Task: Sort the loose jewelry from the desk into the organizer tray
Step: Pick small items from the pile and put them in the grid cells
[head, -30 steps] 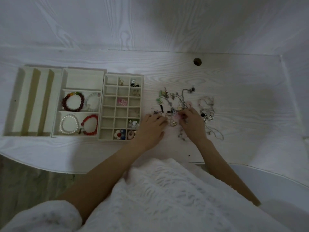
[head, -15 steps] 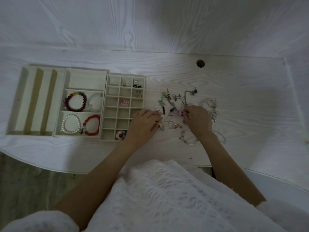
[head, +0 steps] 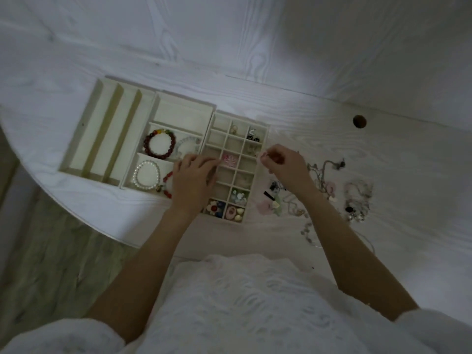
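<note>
Your desk (head: 383, 154) reads as pale wood-grain laminate, smooth, faint sheen. Organizer tray (head: 265, 159) at 9 o'clock of the loose jewelry (head: 357, 198): matt cream, velvety-looking lining. Pearl bracelet (head: 145, 175) glossy; dark red bead bracelet (head: 159, 145) polished. Your white garment (head: 242, 302) is textured, lacy cloth

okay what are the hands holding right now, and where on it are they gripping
The right hand pinches something small and pale at its fingertips; what it is cannot be told. The left hand lies over the organizer tray; any hold is unclear.
</note>
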A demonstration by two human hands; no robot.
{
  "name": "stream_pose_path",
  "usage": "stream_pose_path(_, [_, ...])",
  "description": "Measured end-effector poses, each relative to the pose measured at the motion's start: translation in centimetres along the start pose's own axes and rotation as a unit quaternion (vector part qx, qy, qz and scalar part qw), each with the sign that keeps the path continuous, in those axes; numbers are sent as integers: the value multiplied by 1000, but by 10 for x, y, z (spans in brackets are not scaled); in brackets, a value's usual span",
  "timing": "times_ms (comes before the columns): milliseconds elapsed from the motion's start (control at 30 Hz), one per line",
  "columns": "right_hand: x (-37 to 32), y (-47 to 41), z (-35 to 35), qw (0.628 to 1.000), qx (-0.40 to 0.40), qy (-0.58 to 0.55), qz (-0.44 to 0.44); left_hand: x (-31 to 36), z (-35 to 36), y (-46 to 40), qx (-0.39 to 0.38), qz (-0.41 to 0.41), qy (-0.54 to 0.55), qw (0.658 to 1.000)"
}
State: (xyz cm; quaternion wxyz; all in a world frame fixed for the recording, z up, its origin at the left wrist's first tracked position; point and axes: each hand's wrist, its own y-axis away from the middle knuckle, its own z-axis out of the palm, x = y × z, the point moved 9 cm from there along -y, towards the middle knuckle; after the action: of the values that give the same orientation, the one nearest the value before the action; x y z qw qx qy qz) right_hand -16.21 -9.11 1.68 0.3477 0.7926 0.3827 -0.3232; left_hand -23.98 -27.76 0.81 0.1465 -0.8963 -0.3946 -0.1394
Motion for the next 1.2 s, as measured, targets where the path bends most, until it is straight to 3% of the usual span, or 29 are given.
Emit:
stream_pose_path(133, [-32, -23, 45, 975, -59, 190, -100, -1, 2, -3, -7, -10, 7, 1000])
stream_pose_path(333, [-41, -36, 73, 937, -77, 319, -119, -2, 2, -6, -14, -15, 4, 1000])
stream_pose_path(433, [-43, -34, 72, 942, -67, 307, -120, -3, 4, -5, -18, -14, 9, 1000])
stream_pose_path(633, [-36, -16, 38, 954, 55, 254, -149, -1, 9, -9, -34, 23, -7, 999])
stream_pose_path(800, [-33, -7, 54, 939, 45, 294, -174, 5, 14, -13, -67, 67, -40, 995])
stream_pose_path(967, [-40, -13, 63, 922, 81, 340, -166, 5, 17, -18, -95, 68, -32, 993])
stream_pose_path(1200, [-46, -23, 69, 915, 54, 374, -139, 3, 18, -22, -115, 63, -29, 991])
